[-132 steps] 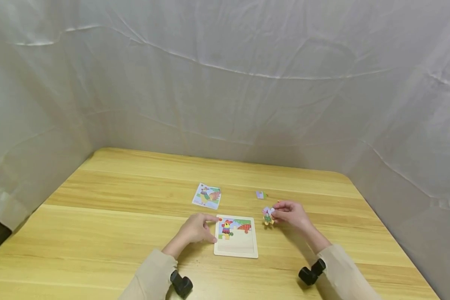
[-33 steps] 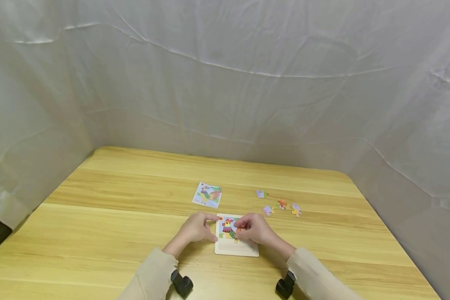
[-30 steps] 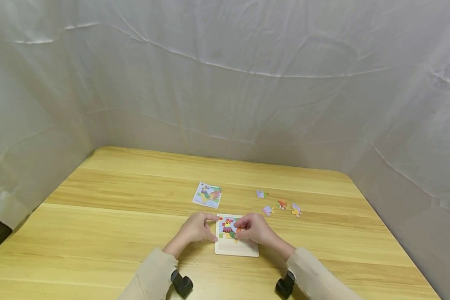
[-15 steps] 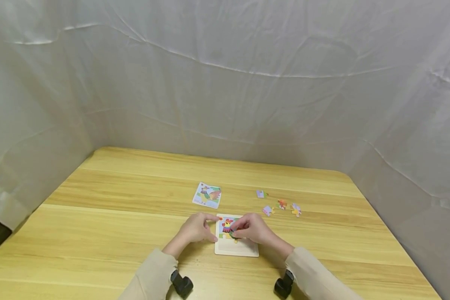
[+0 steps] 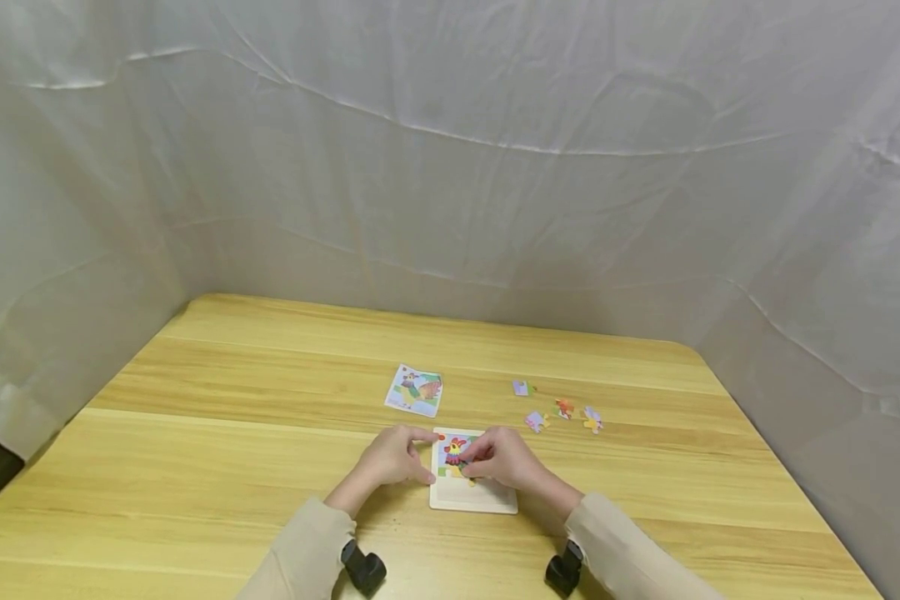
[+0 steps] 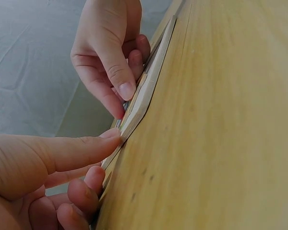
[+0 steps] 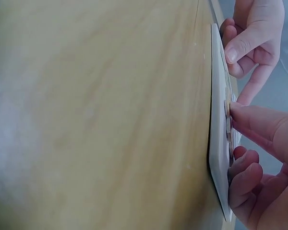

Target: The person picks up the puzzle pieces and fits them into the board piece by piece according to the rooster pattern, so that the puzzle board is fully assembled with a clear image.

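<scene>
A square puzzle tray (image 5: 472,504) with a pale rim lies on the table, its upper part filled with pieces showing a rooster's head. At its left rim, my left hand (image 5: 392,456) rests thumb and index finger apart, touching the tray. Over the tray, my right hand (image 5: 512,460) pinches a green and yellow puzzle piece (image 5: 472,482) between thumb and index finger; the hand covers much of it and the tray's upper right. In the right wrist view, the right thumb (image 7: 259,120) meets the piece's edge, low against the tray.
Behind the tray lies a paper picture card (image 5: 414,391) of the rooster. Loose puzzle pieces lie to the right: a lilac one (image 5: 521,388), a lilac and yellow one (image 5: 536,422), a red-orange one (image 5: 564,407) and another lilac-yellow one (image 5: 592,420). Pale curtains (image 5: 450,167) surround the table.
From the loose pieces at the right, my right hand has come left onto the tray with the green piece. During the last second its fingertips shifted slightly left. The left hand stays put.
</scene>
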### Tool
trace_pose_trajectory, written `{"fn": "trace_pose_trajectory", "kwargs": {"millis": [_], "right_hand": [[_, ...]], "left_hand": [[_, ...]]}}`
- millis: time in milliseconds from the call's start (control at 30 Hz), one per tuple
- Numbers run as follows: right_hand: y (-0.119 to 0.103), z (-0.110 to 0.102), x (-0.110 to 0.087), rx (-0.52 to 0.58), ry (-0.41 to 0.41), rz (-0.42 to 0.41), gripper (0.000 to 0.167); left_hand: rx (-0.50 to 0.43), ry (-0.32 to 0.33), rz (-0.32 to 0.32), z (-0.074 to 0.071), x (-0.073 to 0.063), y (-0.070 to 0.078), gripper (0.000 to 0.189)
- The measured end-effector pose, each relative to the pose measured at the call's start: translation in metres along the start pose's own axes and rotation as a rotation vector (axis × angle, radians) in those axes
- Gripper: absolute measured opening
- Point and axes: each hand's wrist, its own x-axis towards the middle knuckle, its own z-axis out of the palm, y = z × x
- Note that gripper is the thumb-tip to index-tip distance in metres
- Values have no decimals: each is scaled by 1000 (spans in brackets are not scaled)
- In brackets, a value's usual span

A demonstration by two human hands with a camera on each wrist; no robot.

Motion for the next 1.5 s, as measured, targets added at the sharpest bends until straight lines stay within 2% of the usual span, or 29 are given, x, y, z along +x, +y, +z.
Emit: {"fn": "trace_pose_trajectory", "kwargs": {"millis": [367,567,767,1033,1500], "right_hand": [[-2,-2,-1,13,-2,-25,8],[0,-9,-3,47,47,37,10],[6,-20,-5,69,98,62,17],[21,-35,-10,130,123,133,20],[53,-61,-18,85,292,236,16]], "left_hand": [[10,1,5,0,1,-1,53],[9,3,-3,0,1,0,53],[2,6,-6,1,0,-1,53],[18,9,4,1,0,0,54],[19,8,4,1,0,0,54]]}}
